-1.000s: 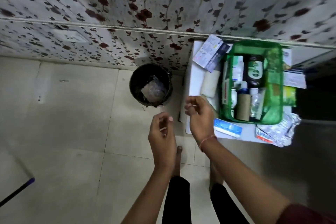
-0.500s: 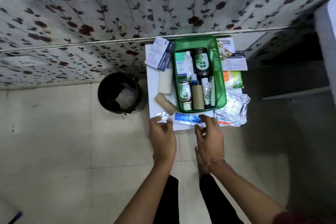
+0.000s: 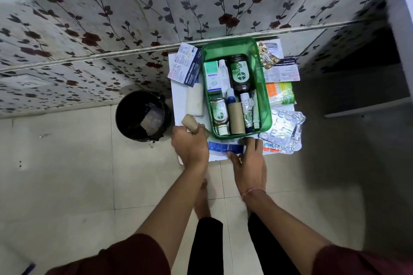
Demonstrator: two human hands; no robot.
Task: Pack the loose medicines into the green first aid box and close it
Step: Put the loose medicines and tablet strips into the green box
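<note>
1. While the black bin (image 3: 143, 116) sits untouched at centre left, the left hand (image 3: 192, 147) has moved up from the table's near edge since half a second ago and is now curled round a tan bandage roll (image 3: 190, 123), lower centre.
2. Centre: the green first aid box (image 3: 259, 60) lies open and part filled on the white table (image 3: 176, 100); no lid is visible.
3. Lower centre: the right hand (image 3: 250, 163), fingers spread, pinches the blue strip (image 3: 225, 148) at its end; a firm hold cannot be confirmed.
4. Right: loose blister packs (image 3: 283, 129) remain outside, so packing is judged unfinished.
</note>
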